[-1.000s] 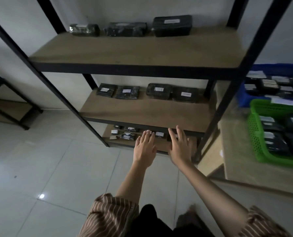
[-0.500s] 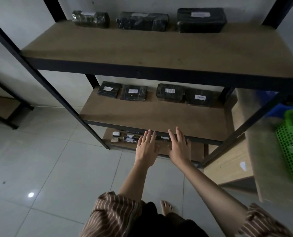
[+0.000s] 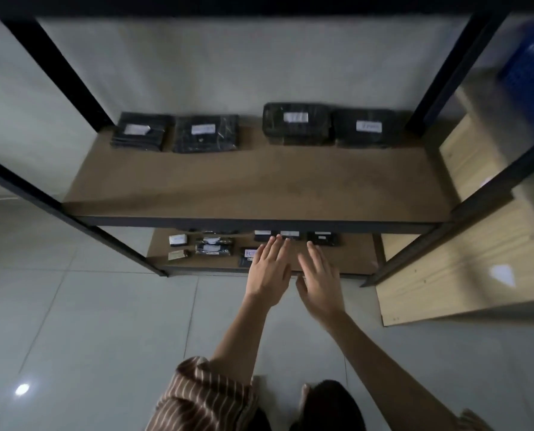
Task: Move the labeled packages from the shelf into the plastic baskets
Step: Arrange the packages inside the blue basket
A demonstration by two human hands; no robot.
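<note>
Now | middle shelf (image 3: 259, 188): four packages (image 3: 296, 124) | both hands (image 3: 270, 272): fingers (image 3: 317, 259) straight, holding nothing

Looks like a small stockroom or parcel storage room: a black metal-frame shelf unit (image 3: 259, 194) with brown board shelves stands against a bare white wall (image 3: 228, 66) on a pale glossy tiled floor (image 3: 88, 321). Black-wrapped packages with white labels (image 3: 296, 122) sit in rows on the shelves. Blue plastic basket (image 3: 530, 73) at far right, blurred, beside a light wood panel (image 3: 464, 275).
</note>
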